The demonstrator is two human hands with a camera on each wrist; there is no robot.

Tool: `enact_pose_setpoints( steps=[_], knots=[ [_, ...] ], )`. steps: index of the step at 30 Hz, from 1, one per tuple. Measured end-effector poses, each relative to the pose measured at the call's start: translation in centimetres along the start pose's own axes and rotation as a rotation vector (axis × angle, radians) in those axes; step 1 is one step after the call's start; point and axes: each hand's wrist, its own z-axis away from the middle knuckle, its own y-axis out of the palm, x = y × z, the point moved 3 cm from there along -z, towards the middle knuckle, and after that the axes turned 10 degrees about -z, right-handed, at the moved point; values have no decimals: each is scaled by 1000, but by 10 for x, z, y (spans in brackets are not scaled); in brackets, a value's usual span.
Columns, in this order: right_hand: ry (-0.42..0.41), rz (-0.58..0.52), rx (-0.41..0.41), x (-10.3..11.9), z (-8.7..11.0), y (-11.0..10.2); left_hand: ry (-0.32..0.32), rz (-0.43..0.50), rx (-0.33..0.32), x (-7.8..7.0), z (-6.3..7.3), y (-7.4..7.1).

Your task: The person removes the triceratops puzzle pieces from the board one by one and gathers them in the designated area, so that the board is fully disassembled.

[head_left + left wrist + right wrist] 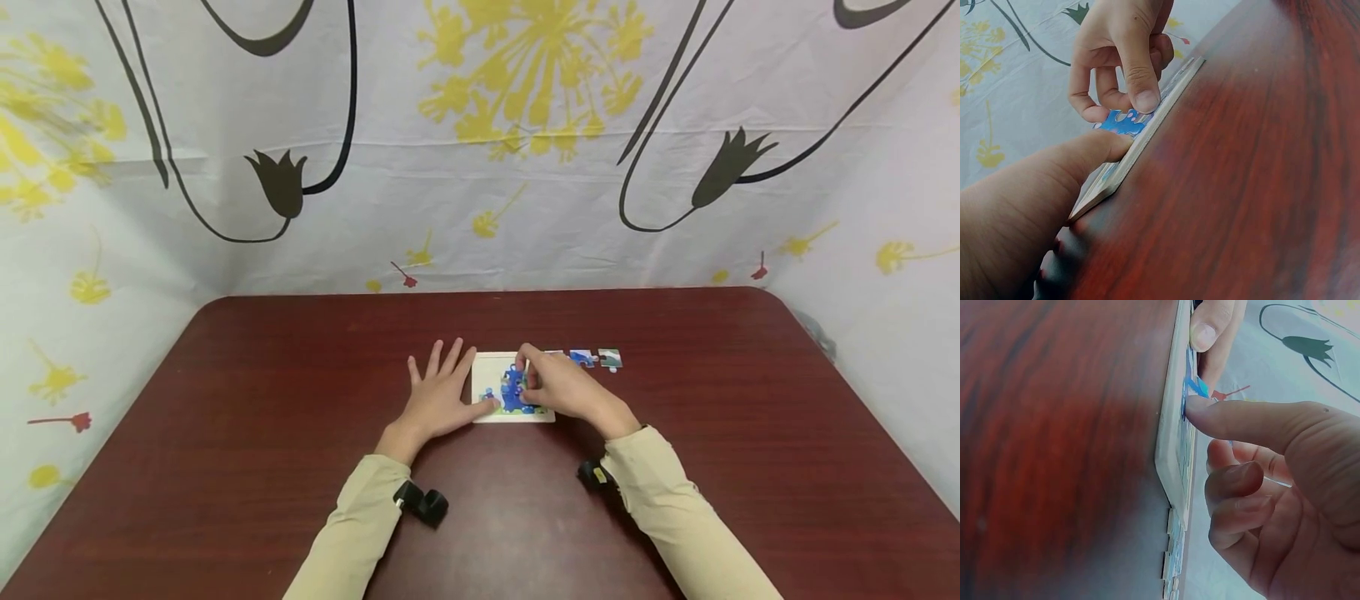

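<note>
A pale jigsaw puzzle board (487,367) lies on the table, with blue and green picture pieces (514,398) in its lower part. My left hand (438,400) is spread out at the board's left side, its thumb resting on the front left part. My right hand (566,385) is over the board's right side and pinches a blue puzzle piece (1121,122) between thumb and index finger. That piece is tilted up from the board in the left wrist view. In the right wrist view its blue edge (1197,386) shows by the thumb; the other fingers are curled.
Loose puzzle pieces (581,357) lie in a row behind my right hand, one piece (611,359) furthest right. The dark red wooden table (300,467) meets a white flowered cloth (480,250) at its back and sides.
</note>
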Motion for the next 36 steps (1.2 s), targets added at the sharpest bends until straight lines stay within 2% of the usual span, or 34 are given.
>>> enact_pose_setpoints(
  steps=[11, 17, 25, 30, 36],
  knots=[
    [13, 32, -32, -1, -1, -7, 3, -5, 0, 0, -3, 1],
    [-23, 33, -125, 0, 3, -23, 5, 0, -6, -1, -4, 0],
    [-23, 15, -180, -3, 10, -49, 5, 6, -24, 0, 0, 0],
    [11, 29, -160, -16, 22, -60, 5, 11, -34, 0, 3, 0],
    [83, 45, -105, -43, 42, -67, 17, 20, -35, 0, 4, -1]
  ],
)
